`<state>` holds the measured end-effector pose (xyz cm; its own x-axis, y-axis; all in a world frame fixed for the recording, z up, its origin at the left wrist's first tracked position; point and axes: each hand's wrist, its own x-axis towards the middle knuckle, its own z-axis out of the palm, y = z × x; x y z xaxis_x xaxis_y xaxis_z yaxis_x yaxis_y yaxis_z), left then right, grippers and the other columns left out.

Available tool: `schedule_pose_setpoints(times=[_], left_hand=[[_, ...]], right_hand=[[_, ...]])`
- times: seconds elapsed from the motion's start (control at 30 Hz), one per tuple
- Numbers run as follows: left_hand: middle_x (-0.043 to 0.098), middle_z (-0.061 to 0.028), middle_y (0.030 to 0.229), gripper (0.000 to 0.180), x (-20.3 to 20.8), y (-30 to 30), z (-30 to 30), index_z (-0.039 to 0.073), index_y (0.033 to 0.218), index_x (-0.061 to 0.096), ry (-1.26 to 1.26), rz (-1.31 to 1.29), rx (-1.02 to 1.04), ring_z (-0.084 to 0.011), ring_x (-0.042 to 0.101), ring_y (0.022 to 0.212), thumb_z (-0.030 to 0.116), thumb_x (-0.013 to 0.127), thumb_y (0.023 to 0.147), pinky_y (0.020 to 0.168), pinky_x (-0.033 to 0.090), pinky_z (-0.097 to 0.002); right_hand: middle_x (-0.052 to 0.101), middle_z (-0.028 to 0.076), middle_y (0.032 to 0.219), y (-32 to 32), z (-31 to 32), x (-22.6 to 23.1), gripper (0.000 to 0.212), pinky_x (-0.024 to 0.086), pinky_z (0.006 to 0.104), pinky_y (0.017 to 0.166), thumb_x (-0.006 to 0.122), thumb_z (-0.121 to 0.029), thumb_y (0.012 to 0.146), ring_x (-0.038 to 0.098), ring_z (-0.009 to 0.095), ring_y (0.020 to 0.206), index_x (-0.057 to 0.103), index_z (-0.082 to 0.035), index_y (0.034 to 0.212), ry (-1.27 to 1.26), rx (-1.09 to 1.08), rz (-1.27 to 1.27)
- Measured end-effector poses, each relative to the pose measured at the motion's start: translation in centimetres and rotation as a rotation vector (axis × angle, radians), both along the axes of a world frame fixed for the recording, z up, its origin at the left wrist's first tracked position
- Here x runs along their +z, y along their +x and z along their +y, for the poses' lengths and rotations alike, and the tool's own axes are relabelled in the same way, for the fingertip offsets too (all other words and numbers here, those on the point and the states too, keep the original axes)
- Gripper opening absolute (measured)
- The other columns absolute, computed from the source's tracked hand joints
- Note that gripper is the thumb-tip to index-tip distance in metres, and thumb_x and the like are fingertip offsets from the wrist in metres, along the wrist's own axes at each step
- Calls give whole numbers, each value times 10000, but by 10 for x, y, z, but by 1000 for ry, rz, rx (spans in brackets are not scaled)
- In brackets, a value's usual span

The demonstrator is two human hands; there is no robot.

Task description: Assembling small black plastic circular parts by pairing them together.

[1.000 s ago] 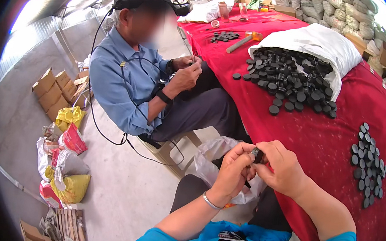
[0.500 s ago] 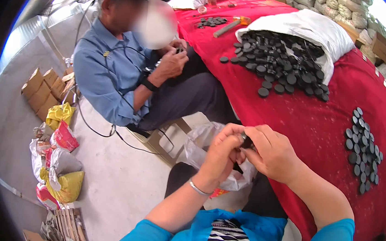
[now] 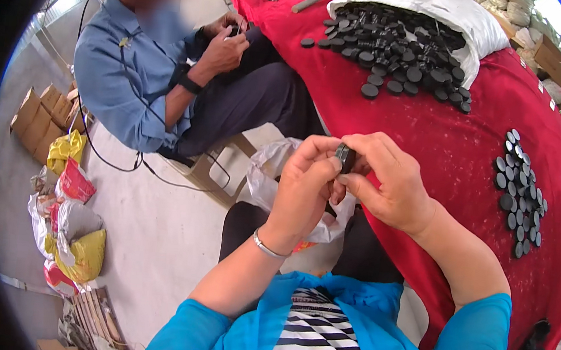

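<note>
Piece (image 3: 345,157), black, shows plainer than before, pinched by our left hand (image 3: 305,187) and right hand (image 3: 390,183). Its long axis runs up our view.

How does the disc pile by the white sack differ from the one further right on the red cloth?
The sack pile is much larger than the right-hand pile. The sack pile is heaped deep in the middle, while the right-hand pile is a thin, low patch. The sack pile spills from the white sack; the right-hand pile lies apart from it. Both are dark, round discs on the red cloth.
</note>
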<state>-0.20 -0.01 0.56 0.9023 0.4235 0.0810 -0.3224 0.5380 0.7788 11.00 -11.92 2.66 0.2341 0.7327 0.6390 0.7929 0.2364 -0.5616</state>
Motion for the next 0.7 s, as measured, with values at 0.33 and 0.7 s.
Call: schedule_pose_setpoints(times=[0.33,0.7], left_hand=[[615,-56,855,254,0,-9,4,9,1121,533,96,-27,33,-101,550,572,54,475,878,510,433,-226],[577,-38,886,261,6,-27,5,3,1111,529,86,46,38,-67,551,648,21,536,850,543,455,-206]], right_hand=[[575,171,952,-6,1,0,425,499,374,689,673,-41,747,606,339,835,535,10,1146,-31,3,-54],[586,176,988,-15,3,0,451,499,377,709,674,-37,751,604,356,862,533,-11,1179,29,58,-166]])
